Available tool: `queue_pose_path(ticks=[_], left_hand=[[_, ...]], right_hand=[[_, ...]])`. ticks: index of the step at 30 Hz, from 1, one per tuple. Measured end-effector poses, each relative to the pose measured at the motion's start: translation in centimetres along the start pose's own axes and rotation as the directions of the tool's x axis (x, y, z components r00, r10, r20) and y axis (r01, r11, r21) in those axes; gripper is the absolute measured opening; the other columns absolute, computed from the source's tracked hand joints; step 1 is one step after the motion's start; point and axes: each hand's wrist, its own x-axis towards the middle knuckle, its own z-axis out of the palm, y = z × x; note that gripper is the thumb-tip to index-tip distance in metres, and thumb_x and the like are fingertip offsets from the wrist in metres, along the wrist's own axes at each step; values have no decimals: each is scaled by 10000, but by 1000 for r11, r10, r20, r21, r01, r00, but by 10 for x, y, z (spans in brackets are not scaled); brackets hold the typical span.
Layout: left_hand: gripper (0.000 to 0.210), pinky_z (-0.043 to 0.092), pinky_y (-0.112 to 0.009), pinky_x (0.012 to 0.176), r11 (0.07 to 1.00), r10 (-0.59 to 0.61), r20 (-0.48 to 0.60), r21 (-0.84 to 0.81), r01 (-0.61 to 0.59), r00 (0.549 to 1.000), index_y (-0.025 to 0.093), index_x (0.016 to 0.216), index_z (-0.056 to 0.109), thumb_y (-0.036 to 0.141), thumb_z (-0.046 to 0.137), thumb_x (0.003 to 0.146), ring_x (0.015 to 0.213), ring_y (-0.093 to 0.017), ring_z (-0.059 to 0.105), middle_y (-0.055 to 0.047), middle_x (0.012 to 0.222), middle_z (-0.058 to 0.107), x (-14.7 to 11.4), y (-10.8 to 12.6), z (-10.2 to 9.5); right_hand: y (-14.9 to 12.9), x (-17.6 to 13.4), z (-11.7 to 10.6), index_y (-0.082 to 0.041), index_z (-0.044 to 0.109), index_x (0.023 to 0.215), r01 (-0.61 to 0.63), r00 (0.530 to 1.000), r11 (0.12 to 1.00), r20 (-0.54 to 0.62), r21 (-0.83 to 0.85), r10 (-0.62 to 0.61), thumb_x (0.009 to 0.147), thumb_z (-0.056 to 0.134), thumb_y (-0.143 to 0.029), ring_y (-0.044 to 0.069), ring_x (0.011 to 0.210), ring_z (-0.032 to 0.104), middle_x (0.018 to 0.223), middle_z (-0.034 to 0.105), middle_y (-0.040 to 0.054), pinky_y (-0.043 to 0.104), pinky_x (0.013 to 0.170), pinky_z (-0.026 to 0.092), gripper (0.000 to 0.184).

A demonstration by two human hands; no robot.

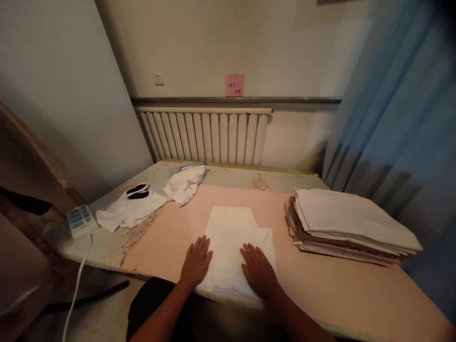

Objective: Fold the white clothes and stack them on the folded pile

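A white cloth garment [230,237] lies flat on a pink sheet [164,242] at the table's near edge, with a part folded out at its right side. My left hand [196,261] rests flat at the garment's left edge, fingers stretched out. On the right part of the cloth lies my right hand [258,270], palm down with its fingers extended. Neither hand grips anything. The lower edge of the garment looks slightly rumpled near the table's front.
A stack of folded fabrics [349,213] stands on the right. Crumpled white garments [137,209] lie at the left, near a power strip [81,221] with a white cord [77,285]. Behind the table are a radiator [210,135] and, to the right, a blue curtain [392,109].
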Motion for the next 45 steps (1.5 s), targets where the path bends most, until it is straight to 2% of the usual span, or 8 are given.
queue_pose_path(ticks=[4,10,16,25,33,39,42,45], left_hand=[[499,340,-477,1083,1000,2,-7,7,-2,1000,183,1388,450,402,308,963,1358,-265,374,-81,1457,434,0,0,1],[491,336,-474,1085,1000,2,-15,-4,-2,1000,208,1392,445,402,307,962,1358,-258,375,-74,1459,433,-1,-1,0],[508,336,-483,1084,1000,-9,13,2,9,1000,177,1392,444,407,291,966,1362,-268,367,-81,1462,429,0,0,-3],[491,342,-479,1081,1000,-8,-12,4,8,1000,199,1390,447,395,300,965,1357,-255,376,-78,1455,439,-1,0,0],[502,324,-477,1088,1000,-18,14,-14,18,1000,200,1396,438,412,288,966,1364,-255,364,-74,1463,430,-1,0,-1],[503,324,-476,1088,1000,-16,18,-6,16,1000,201,1399,434,412,285,967,1368,-254,359,-75,1464,428,-1,0,-1],[503,335,-475,1083,1000,-9,5,1,9,1000,195,1395,439,409,283,968,1360,-257,371,-78,1462,431,-1,-1,0],[494,339,-465,1084,1000,-4,-15,11,4,1000,206,1389,450,407,293,966,1353,-257,383,-72,1454,444,-2,-1,1]], right_hand=[[0,0,-1,-170,496,1338,-24,1000,1000,11,11,24,884,452,-206,246,1338,388,1407,491,89,457,1116,303,458],[1,-1,3,-168,495,1336,-1,1000,1000,-13,-11,1,879,456,-187,247,1335,390,1405,493,90,457,1116,304,459],[1,-2,4,-164,492,1337,21,1000,999,-20,-41,-22,880,456,-180,256,1335,390,1410,486,91,458,1110,315,459],[5,-3,8,-174,494,1339,42,997,998,-65,-40,-44,895,452,-212,245,1328,405,1399,500,93,440,1103,326,447],[3,-3,5,-157,495,1340,32,999,998,-25,-47,-33,893,439,-197,260,1327,407,1404,493,101,458,1098,333,452],[8,-7,10,-165,510,1329,35,998,999,-50,-18,-36,890,446,-201,244,1323,417,1398,502,90,441,1106,327,445],[13,-4,21,-177,550,1290,-8,998,1000,-61,18,9,880,440,-197,236,1294,457,1358,543,83,455,1086,358,424],[8,11,31,-175,636,1180,-130,989,990,-69,48,133,890,412,-210,249,1200,551,1235,636,98,467,1022,429,368]])
